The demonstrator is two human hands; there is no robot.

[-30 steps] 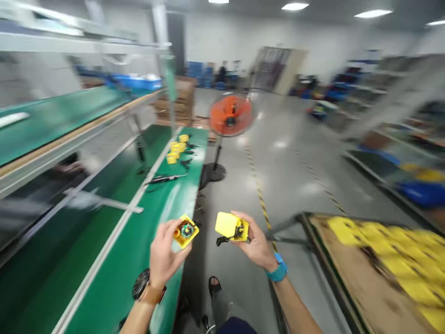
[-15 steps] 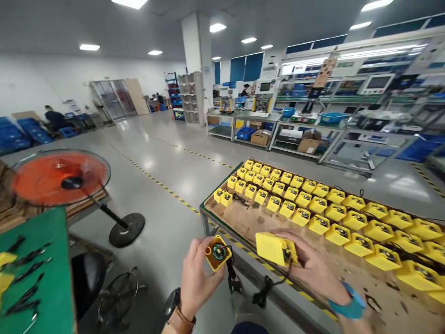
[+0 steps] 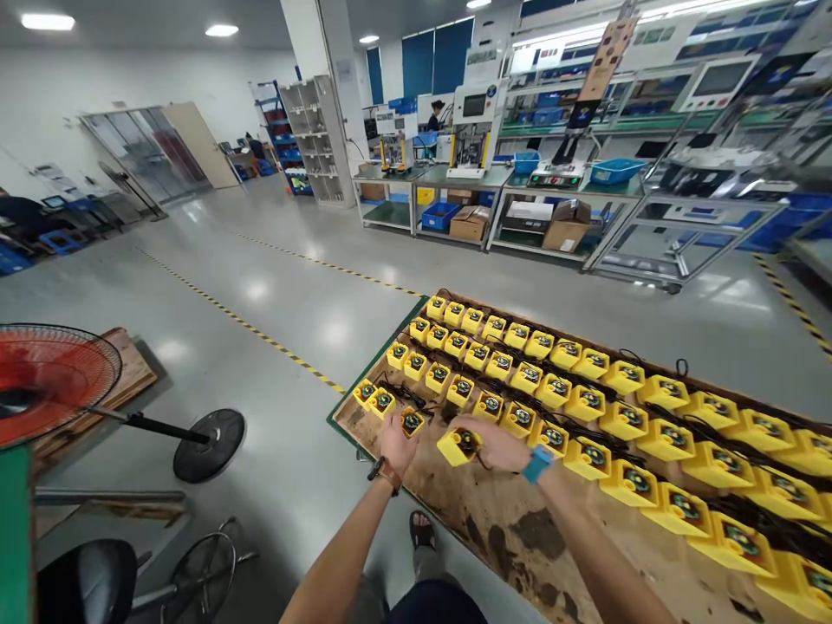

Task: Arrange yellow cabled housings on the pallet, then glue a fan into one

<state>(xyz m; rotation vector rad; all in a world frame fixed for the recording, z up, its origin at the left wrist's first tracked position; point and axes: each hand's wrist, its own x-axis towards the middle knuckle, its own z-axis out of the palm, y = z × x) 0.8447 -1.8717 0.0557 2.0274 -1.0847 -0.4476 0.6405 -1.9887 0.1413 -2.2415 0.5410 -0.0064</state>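
Holding one yellow box (image 3: 412,423) in fingers of left hand (image 3: 396,448), second box (image 3: 453,447) in right hand (image 3: 497,444), at stained worktop (image 3: 455,494) with rows of boxes (image 3: 518,419). Around: glossy floor (image 3: 318,299), striped tape (image 3: 260,331), red fan (image 3: 55,373).

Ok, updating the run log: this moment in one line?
left hand: holds yellow box; right hand: holds second yellow box; below: wooden board

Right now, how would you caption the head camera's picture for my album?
Left hand and right hand each hold a yellow box beside rows of similar boxes.
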